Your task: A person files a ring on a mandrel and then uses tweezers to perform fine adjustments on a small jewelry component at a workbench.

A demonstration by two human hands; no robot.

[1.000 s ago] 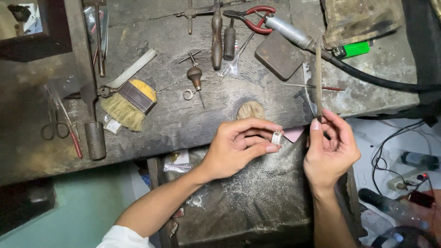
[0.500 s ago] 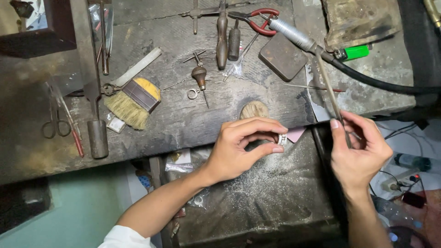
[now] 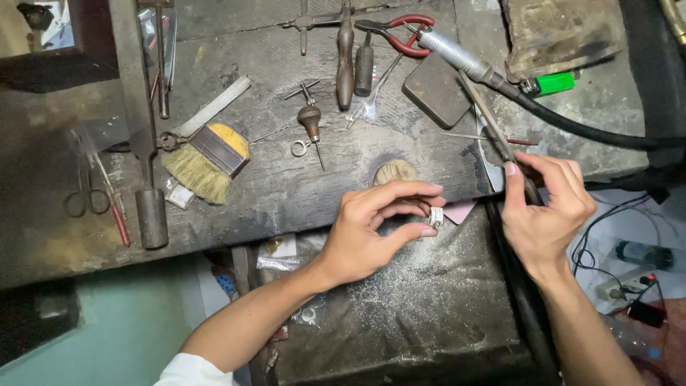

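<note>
Scarred and dusty, the wooden workbench (image 3: pixel 300 179) carries a brush (image 3: pixel 207 161) toward its left, while at its front edge the left hand (image 3: pixel 371 232) pinches a small silver ring (image 3: pixel 435 217) and the right hand (image 3: pixel 547 207) grips a slim file (image 3: pixel 493 125).

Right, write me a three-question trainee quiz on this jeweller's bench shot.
1. True or false: the left hand pinches a small silver ring between thumb and fingers.
2. What does the right hand hold?
A. scissors
B. a long thin file
C. the green lighter
3. Fill in: the flat brush with pale bristles lies on the dark wooden bench, to the ______ of the left hand in the picture.

Key: 1 true; 2 B; 3 left.
</note>
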